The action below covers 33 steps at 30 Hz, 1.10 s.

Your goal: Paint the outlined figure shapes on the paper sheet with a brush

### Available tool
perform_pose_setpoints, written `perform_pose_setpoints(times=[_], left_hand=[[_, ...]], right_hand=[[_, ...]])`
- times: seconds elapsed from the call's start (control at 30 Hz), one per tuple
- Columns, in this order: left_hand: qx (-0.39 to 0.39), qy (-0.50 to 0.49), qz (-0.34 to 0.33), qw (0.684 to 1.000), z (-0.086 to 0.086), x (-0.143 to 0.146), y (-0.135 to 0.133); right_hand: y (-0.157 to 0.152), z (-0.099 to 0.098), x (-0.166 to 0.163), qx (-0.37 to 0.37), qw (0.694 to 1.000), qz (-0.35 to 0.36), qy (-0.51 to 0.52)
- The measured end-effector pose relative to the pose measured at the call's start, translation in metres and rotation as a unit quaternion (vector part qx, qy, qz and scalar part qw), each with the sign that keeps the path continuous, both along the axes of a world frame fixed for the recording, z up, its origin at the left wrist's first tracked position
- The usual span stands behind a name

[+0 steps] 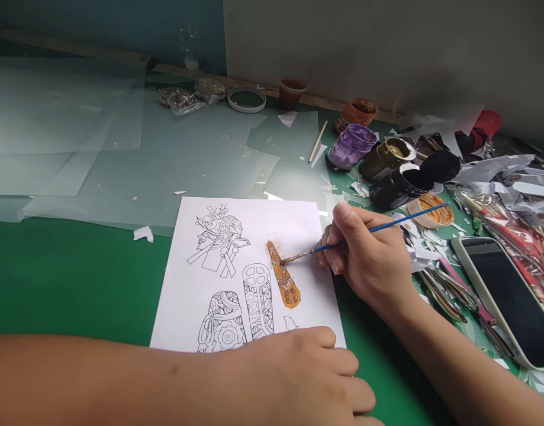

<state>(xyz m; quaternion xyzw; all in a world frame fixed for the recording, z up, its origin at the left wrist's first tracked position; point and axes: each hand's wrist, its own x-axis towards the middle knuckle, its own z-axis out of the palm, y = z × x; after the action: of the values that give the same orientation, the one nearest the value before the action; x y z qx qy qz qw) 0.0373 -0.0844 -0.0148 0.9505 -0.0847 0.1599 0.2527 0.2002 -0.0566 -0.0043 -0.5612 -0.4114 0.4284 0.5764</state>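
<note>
A thin blue-handled paintbrush is pinched in my right hand, its tip touching a narrow drawn shape coloured orange-brown. The shape is on a white sheet of paper printed with black outline drawings. One uncoloured outline is a bird-like figure; beside the coloured piece stands a long rounded outline. My left hand lies over the sheet's lower edge, fingers curled under; its fingertips are hidden, and whatever they might hold cannot be seen. The forearm covers the sheet's bottom.
Open paint jars, purple, orange and black, stand at back right near a paint-smeared lid. A phone, metal tools and paper scraps crowd the right. Translucent sheets cover the green table's back left.
</note>
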Motion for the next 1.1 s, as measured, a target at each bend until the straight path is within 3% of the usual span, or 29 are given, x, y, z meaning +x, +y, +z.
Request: perform_pose_setpoints(times=[1.1], left_hand=[[-0.002, -0.005, -0.001, 1.0, 0.0014, -0.0004, 0.0008]], right_hand=[[-0.0008, 0.0037, 0.0006, -0.01, 0.999, 0.009, 0.038]])
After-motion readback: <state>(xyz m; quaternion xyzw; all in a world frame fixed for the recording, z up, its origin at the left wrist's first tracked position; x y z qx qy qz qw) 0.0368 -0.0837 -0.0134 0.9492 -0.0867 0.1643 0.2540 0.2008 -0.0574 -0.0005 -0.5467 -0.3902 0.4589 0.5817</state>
